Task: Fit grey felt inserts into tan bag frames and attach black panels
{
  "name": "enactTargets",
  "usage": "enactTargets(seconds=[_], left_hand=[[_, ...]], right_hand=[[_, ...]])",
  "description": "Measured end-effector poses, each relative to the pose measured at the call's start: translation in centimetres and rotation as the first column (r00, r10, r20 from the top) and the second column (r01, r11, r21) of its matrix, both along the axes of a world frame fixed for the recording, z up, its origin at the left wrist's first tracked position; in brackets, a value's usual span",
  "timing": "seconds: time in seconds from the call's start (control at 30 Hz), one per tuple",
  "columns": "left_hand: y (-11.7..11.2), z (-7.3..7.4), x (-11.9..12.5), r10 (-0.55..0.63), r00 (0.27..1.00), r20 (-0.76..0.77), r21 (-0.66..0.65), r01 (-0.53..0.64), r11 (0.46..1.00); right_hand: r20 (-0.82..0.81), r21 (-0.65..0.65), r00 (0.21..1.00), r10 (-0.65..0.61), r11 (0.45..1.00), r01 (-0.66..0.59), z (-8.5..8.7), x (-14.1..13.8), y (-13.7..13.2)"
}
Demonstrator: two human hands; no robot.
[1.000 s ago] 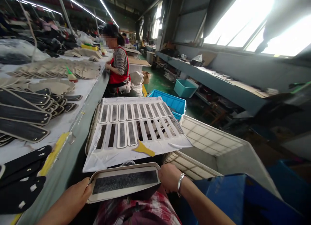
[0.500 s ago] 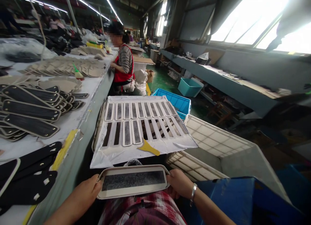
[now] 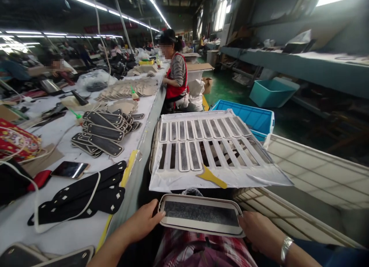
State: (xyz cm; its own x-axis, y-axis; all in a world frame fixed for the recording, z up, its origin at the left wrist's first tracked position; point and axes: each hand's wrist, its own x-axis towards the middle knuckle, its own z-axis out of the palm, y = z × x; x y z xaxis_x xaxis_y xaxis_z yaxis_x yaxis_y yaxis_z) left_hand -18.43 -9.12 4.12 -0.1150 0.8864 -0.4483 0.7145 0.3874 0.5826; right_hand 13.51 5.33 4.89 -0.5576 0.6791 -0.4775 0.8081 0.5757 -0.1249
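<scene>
I hold a long panel with rounded ends (image 3: pixel 200 215), pale at the rim with a dark speckled strip along its middle, low over my lap. My left hand (image 3: pixel 145 217) is closed on its left end, thumb over the rim. At the right end, my right hand (image 3: pixel 261 230) grips it too; a silver bracelet circles that wrist. Just beyond lies a white-covered slotted board (image 3: pixel 245 178), with pale-edged dark strips (image 3: pixel 184 156) filling the far row and two slots of the near row. On its front edge rests a yellow flat tool with a forked end (image 3: pixel 211 176).
The long table (image 3: pixel 147 140) on my left holds piled dark strips with pale edges (image 3: pixel 105 132), black fabric pieces (image 3: pixel 86 194) and a phone (image 3: pixel 70 169). A co-worker in a red apron (image 3: pixel 175 74) sits farther along it. White (image 3: pixel 311 155) and blue crates (image 3: pixel 245 109) stand right.
My view has turned left, so the scene sits farther right and more of the table shows. Both hands still grip the panel, which now slopes slightly down to the right.
</scene>
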Motion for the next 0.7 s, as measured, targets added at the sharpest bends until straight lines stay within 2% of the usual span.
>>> enactTargets(seconds=[0.07, 0.13, 0.27, 0.33, 0.43, 0.7], left_hand=[[0.0, 0.4, 0.4, 0.01, 0.996, -0.084, -0.026, -0.012, 1.0], [0.4, 0.8, 1.1, 0.006, 0.979, -0.205, -0.059, -0.018, 0.998], [1.2, 1.3, 2.2, -0.046, 0.934, -0.353, -0.112, 0.006, 0.994], [1.4, 1.3, 2.2, -0.066, 0.931, -0.359, -0.128, 0.02, 0.992], [1.5, 1.0, 1.8, -0.082, 0.935, -0.346, -0.138, 0.036, 0.99], [1.8, 0.9, 1.3, -0.124, 0.951, -0.284, -0.149, 0.084, 0.985]], right_hand=[[-0.014, -0.013, 0.998, 0.058, 0.998, -0.059, -0.3, 0.1, -0.2], [-0.016, -0.026, 0.999, 0.042, 0.999, -0.042, -0.4, 0.2, -0.5], [-0.031, 0.013, 0.991, -0.134, 0.991, 0.134, -0.2, 0.4, -1.1], [-0.022, 0.021, 0.994, -0.104, 0.994, 0.104, -0.2, 0.5, -1.2], [0.026, 0.02, 0.999, 0.037, 0.999, -0.038, -0.5, 0.7, -1.0], [-0.042, -0.039, 0.993, 0.112, 0.993, -0.114, -0.8, 1.2, 0.0]])
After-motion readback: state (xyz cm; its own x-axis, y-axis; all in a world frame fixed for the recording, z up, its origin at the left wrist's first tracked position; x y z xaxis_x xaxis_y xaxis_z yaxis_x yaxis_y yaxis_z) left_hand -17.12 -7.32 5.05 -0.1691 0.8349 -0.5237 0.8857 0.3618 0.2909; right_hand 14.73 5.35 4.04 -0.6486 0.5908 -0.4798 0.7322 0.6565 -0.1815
